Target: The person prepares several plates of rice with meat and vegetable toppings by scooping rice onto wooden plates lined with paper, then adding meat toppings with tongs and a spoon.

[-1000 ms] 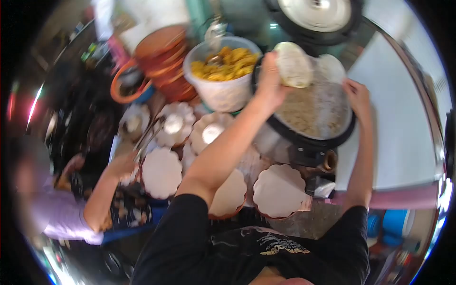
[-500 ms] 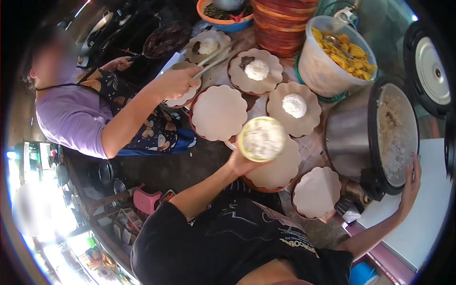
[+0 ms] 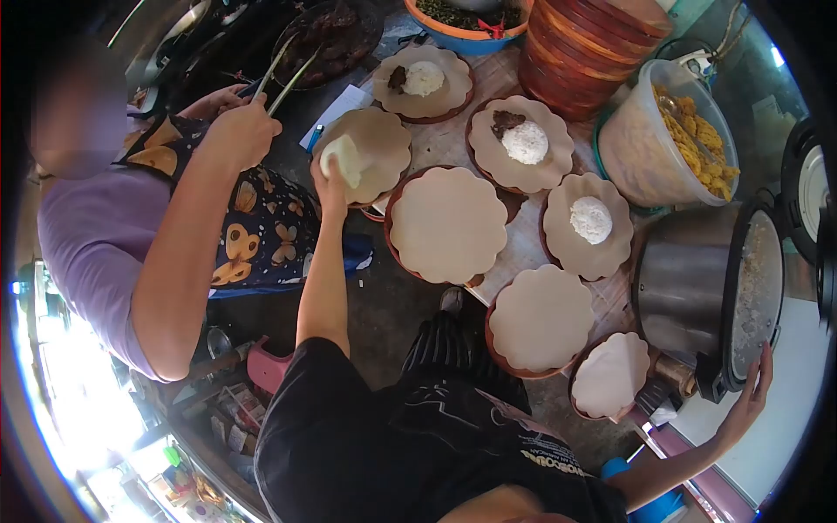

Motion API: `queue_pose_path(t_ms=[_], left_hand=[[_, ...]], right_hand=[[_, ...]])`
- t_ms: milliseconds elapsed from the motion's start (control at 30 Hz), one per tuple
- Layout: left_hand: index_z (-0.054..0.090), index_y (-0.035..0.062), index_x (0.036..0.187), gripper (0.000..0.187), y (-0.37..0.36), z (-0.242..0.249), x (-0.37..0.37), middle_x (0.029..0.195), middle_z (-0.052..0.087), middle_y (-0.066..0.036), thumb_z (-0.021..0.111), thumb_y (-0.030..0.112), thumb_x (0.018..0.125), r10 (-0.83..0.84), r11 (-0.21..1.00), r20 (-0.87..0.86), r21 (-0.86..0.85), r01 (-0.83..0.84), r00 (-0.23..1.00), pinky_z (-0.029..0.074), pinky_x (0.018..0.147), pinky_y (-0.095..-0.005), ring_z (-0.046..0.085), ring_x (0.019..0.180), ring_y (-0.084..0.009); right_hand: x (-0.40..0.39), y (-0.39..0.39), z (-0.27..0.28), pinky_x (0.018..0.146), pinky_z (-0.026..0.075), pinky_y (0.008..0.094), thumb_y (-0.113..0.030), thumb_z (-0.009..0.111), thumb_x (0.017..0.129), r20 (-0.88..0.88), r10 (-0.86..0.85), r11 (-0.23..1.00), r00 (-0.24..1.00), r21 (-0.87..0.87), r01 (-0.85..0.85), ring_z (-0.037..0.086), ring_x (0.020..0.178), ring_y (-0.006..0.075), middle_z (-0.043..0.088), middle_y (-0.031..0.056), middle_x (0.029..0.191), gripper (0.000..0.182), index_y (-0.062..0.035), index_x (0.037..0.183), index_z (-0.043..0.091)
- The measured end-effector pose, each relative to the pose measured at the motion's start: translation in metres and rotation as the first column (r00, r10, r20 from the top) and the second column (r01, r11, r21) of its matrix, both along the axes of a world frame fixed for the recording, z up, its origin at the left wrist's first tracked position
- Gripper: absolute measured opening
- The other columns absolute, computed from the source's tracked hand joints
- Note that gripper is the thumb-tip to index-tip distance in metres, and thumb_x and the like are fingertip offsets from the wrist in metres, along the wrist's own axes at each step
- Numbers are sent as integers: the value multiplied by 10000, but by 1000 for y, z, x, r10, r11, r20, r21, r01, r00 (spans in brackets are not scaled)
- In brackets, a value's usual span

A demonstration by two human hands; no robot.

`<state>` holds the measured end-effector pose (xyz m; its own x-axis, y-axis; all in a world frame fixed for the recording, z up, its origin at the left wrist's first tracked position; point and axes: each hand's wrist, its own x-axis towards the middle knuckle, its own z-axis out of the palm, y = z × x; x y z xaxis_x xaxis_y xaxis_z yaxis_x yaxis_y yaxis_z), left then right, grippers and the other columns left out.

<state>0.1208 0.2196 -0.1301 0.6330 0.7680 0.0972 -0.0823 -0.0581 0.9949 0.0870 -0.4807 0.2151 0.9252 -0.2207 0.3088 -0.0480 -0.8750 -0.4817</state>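
My left hand (image 3: 330, 179) holds a small pale bowl (image 3: 347, 162), tipped on its side over a plate lined with scalloped brown paper (image 3: 384, 144). What lies under the bowl is hidden. My right hand (image 3: 755, 390) rests with fingers stretched out at the lower rim of a large steel rice cooker (image 3: 684, 283), which stands open with rice (image 3: 757, 296) inside. On one lined plate nearby is a mound of white rice (image 3: 591, 220) alone. Two farther plates carry rice (image 3: 525, 142) with a dark topping. Bare paper shows on the lined plate (image 3: 449, 225) in the middle.
A co-worker's hand (image 3: 240, 135) holds tongs (image 3: 288, 83) over a dark pan (image 3: 336, 44) at upper left. Stacked wooden plates (image 3: 588, 57), a tub of yellow food (image 3: 641, 131) and an orange-rimmed basin of greens (image 3: 466, 39) stand at the back. A pink stool (image 3: 268, 364) is below.
My left hand has moved left with the bowl, which was upright and full of rice, and tipped it over a plate. The co-worker's tongs moved from the plates to the pan.
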Motion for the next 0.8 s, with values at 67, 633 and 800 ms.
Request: queue_pose_path(t_ms=[67,633,800], left_hand=[[401,120,1331,666,13,-13,20,1259,456,-155,661,396,783,120,747,-172,664,25,978,400,943,-483,445,1161,-346],[373,95,1304,747,-119,118,43,1169,401,-212,766,199,677,150,726,51,672,-146,987,390,930,-465,428,1099,-379],[295,14,1342,904,-330,212,35,1286,374,-160,765,361,652,-610,792,528,386,473,591,354,988,-416,395,1194,-284]], right_hand=[[-6,7,-3,1067,273,341,-240,458,955,-17,-9,999,1000,-41,8,415,1253,214,501,91,1318,394,-31,1285,505],[-7,155,-15,994,358,329,-119,460,949,-9,336,939,942,-68,-336,483,1180,219,502,115,1290,314,-40,1239,550],[53,233,-42,972,375,323,-137,517,919,46,504,656,862,629,-417,494,1153,215,465,123,1320,424,-35,1323,439]])
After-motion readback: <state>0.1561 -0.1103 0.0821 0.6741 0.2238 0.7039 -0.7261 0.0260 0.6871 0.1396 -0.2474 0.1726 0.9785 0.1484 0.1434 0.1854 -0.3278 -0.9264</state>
